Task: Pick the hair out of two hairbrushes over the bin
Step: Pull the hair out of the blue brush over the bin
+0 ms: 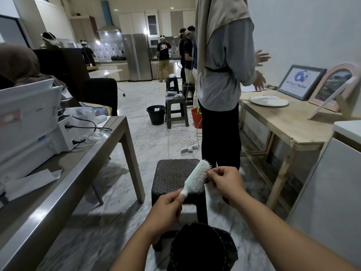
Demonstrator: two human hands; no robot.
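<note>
A pale mint-white hairbrush (196, 178) is held at a slant above a dark woven stool, bristles facing right. My left hand (166, 210) grips its handle at the lower end. My right hand (224, 181) is against the bristles near the head's upper right, fingers pinched together; any hair between them is too fine to see. Below my hands, at the bottom of the view, stands a black bin (201, 249) lined with a dark bag. Only one hairbrush is in view.
The dark woven stool (172, 177) stands just beyond the bin. A person in grey top and black trousers (220, 85) stands close behind it. A grey table with printers (64, 173) is at left, a wooden table (293, 124) at right. Cables lie on the marble floor.
</note>
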